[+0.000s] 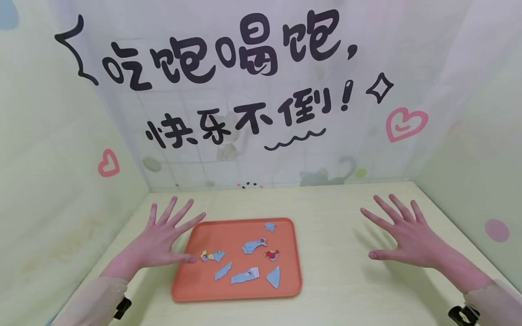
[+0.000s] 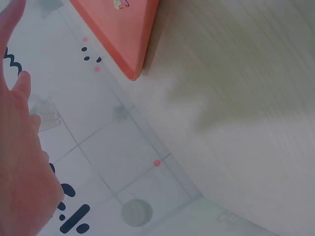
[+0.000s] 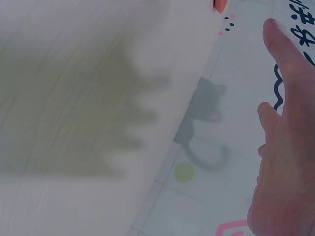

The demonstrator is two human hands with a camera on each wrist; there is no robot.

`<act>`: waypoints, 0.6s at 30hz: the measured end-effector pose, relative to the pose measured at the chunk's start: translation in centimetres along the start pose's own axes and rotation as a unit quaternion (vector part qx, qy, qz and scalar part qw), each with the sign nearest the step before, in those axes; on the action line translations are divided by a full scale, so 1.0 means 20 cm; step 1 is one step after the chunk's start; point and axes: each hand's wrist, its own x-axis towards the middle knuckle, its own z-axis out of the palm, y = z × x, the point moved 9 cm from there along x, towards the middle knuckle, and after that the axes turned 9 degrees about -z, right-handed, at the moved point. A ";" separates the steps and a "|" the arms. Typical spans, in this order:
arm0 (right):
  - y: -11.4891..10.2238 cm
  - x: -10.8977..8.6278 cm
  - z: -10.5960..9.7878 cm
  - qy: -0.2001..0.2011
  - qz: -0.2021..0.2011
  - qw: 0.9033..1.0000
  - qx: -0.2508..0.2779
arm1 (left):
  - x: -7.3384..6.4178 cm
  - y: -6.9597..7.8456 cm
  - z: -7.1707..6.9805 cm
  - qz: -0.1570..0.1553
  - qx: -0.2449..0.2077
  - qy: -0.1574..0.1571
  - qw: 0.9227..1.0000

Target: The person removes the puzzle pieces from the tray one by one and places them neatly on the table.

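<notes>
My left hand (image 1: pixel 163 237) is spread wide over the left edge of an orange tray (image 1: pixel 281 285), fingers straight and holding nothing. On the tray lie several irregular flat scraps: a light blue triangle (image 1: pixel 273 276), a blue strip with a pale end (image 1: pixel 244 275), a narrow blue piece (image 1: pixel 223 270), a blue-and-yellow piece (image 1: pixel 214 256), a curved blue piece (image 1: pixel 253 246), a red piece (image 1: pixel 271 254) and a small blue one (image 1: pixel 270 226). Off to the right of the tray, my right hand (image 1: pixel 409 237) is spread above the table, also holding nothing.
The pale wooden table (image 1: pixel 330 271) runs back to a printed white curtain (image 1: pixel 261 167) with black lettering. Pale green side walls (image 1: pixel 481 190) close in on both sides. Shadows of the hands fall on the tabletop.
</notes>
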 end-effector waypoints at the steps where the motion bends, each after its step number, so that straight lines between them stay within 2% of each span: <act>1: 0.00 0.00 0.00 0.001 0.000 1.000 0.000 | 0.00 0.00 0.00 0.000 0.001 0.000 1.000; 10: 0.00 0.02 0.00 -0.001 -0.001 1.000 0.000 | -0.01 -0.02 -0.01 -0.003 0.005 0.001 1.000; 18: -0.02 0.09 0.00 -0.001 -0.008 1.000 0.006 | -0.03 -0.03 -0.03 0.002 0.000 0.017 1.000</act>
